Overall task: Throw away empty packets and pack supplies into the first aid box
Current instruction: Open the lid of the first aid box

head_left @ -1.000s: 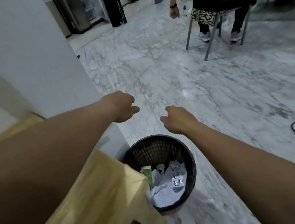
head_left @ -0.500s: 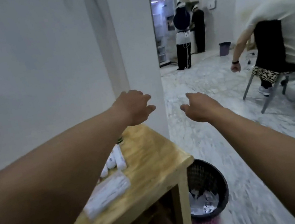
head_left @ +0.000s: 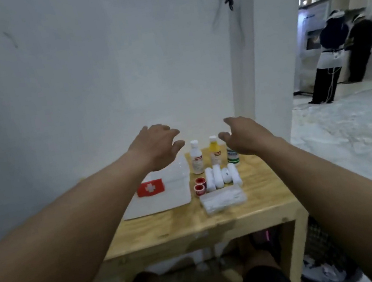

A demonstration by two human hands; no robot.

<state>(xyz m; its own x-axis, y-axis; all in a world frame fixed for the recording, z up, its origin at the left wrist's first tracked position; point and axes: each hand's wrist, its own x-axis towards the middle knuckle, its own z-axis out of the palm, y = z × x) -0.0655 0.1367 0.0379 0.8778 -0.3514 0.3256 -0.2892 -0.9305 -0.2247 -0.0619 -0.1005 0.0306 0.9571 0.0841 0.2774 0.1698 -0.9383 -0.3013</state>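
Note:
A white first aid box point(head_left: 164, 193) with a red cross label lies closed on the wooden table point(head_left: 194, 223). My left hand point(head_left: 156, 145) hovers above its far end, fingers loosely spread, holding nothing. My right hand point(head_left: 245, 134) hovers above the supplies, also empty. Beside the box stand a white bottle point(head_left: 196, 157), a yellow-capped bottle point(head_left: 215, 152) and a green-labelled bottle point(head_left: 233, 156). In front of them lie white bandage rolls point(head_left: 220, 175), two red tape rolls point(head_left: 199, 185) and a clear packet of white items point(head_left: 224, 198).
A white wall stands right behind the table, with a pillar at its right. A black mesh bin point(head_left: 322, 256) with paper sits on the marble floor at the table's right. Two people point(head_left: 337, 54) stand far off at the right. My knees show under the table.
The view has swung from the bin and floor back to the table. Both empty hands now hover over the box and supplies instead of over the bin.

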